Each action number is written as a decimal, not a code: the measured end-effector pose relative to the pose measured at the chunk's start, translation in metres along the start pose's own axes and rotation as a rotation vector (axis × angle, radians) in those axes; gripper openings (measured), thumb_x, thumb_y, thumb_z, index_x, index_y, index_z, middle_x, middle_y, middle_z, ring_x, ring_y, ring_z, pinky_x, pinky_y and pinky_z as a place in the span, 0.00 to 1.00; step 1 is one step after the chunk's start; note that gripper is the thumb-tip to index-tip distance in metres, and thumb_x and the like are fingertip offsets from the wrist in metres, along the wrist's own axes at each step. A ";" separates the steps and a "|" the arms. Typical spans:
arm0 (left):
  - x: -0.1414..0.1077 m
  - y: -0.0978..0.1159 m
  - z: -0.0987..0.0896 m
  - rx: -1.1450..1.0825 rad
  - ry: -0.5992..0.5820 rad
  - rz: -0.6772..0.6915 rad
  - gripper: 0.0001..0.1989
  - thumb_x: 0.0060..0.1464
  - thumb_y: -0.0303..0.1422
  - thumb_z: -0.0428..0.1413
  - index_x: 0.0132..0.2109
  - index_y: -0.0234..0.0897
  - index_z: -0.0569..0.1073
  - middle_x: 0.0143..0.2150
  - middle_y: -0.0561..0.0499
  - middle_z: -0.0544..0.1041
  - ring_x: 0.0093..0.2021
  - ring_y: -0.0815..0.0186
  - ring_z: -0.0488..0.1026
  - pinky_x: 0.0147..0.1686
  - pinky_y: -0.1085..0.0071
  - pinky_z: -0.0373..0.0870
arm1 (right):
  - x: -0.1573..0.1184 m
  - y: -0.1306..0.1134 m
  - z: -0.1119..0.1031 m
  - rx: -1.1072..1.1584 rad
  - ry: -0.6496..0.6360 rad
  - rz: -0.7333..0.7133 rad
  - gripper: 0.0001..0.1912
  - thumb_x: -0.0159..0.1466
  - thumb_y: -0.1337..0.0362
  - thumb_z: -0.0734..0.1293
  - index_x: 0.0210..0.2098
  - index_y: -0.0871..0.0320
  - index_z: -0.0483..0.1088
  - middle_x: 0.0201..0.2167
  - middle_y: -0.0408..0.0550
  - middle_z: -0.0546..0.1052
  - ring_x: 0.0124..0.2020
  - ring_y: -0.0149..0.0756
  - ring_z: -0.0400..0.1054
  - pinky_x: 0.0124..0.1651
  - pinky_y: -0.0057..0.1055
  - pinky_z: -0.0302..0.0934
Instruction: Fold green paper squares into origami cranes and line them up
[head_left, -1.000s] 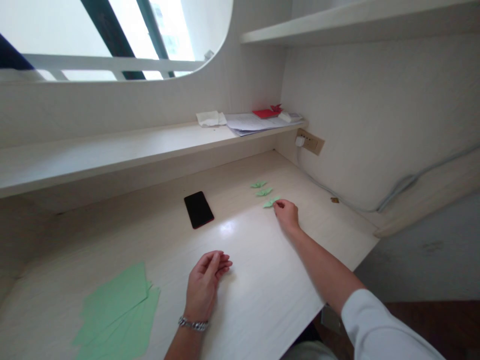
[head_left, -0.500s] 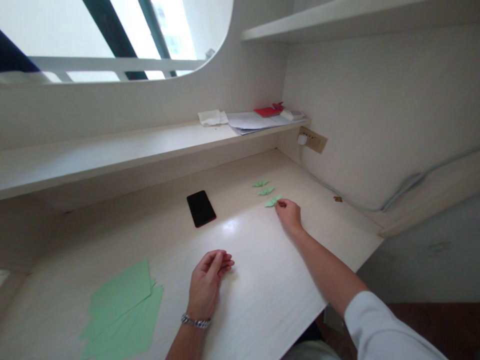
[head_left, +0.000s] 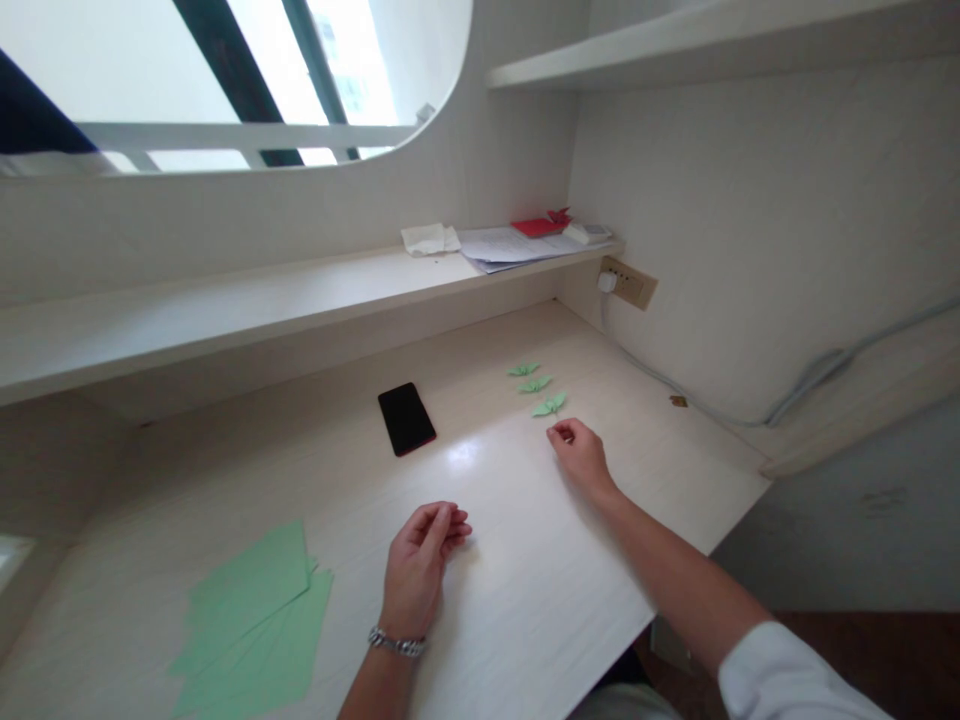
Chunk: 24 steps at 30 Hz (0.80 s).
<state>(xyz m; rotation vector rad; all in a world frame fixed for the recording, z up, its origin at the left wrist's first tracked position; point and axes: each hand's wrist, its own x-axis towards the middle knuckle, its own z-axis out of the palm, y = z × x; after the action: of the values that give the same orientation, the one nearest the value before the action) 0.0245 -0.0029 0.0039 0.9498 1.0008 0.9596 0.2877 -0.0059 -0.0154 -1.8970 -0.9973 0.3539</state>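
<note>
Three small light-green paper cranes stand in a slanting row: a far crane [head_left: 523, 370], a middle crane [head_left: 534, 384] and the nearest crane [head_left: 550, 405]. Just below the nearest one is my right hand [head_left: 579, 452], its fingers curled in with nothing seen between them and a small gap to the crane. My left hand [head_left: 424, 555] rests over the desk, fingers bent together and thumb against them, holding nothing that shows. To its left lies a loose pile of green paper sheets [head_left: 255, 620].
A black phone [head_left: 406, 418] lies on the desk [head_left: 480, 620]. On the low shelf [head_left: 225, 320] at the back are a tissue [head_left: 430, 240], papers [head_left: 510, 246] and a red folded crane [head_left: 559, 216]. From the wall socket [head_left: 630, 284] a white cable [head_left: 720, 412] runs along the right wall.
My right hand has let go of the nearest green crane and drawn back a little toward me. That crane stays on the desk. My left hand has hardly moved.
</note>
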 end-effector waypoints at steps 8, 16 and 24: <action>-0.004 0.004 -0.006 0.377 0.001 0.151 0.16 0.51 0.45 0.58 0.36 0.35 0.75 0.31 0.47 0.78 0.28 0.65 0.73 0.29 0.71 0.69 | -0.088 -0.065 0.033 -0.138 -0.607 -0.291 0.12 0.64 0.60 0.60 0.38 0.54 0.75 0.36 0.46 0.80 0.37 0.36 0.72 0.40 0.28 0.59; -0.015 0.028 -0.024 0.685 0.014 0.208 0.15 0.54 0.42 0.53 0.39 0.36 0.77 0.34 0.47 0.80 0.30 0.64 0.75 0.31 0.71 0.69 | -0.089 -0.080 0.068 -0.023 -0.618 -0.341 0.14 0.65 0.60 0.58 0.40 0.55 0.75 0.36 0.47 0.80 0.37 0.36 0.72 0.41 0.28 0.59; -0.056 0.024 -0.099 0.749 0.312 0.199 0.13 0.52 0.40 0.55 0.39 0.37 0.78 0.35 0.48 0.80 0.34 0.65 0.76 0.36 0.71 0.71 | -0.081 -0.057 0.073 0.174 -0.711 -0.301 0.17 0.63 0.54 0.61 0.40 0.58 0.75 0.28 0.47 0.78 0.28 0.37 0.70 0.34 0.31 0.62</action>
<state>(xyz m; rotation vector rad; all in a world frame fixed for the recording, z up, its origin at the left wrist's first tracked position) -0.0879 -0.0308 0.0145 1.5704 1.6083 0.9215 0.1647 -0.0102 -0.0189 -1.4432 -1.6306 0.9376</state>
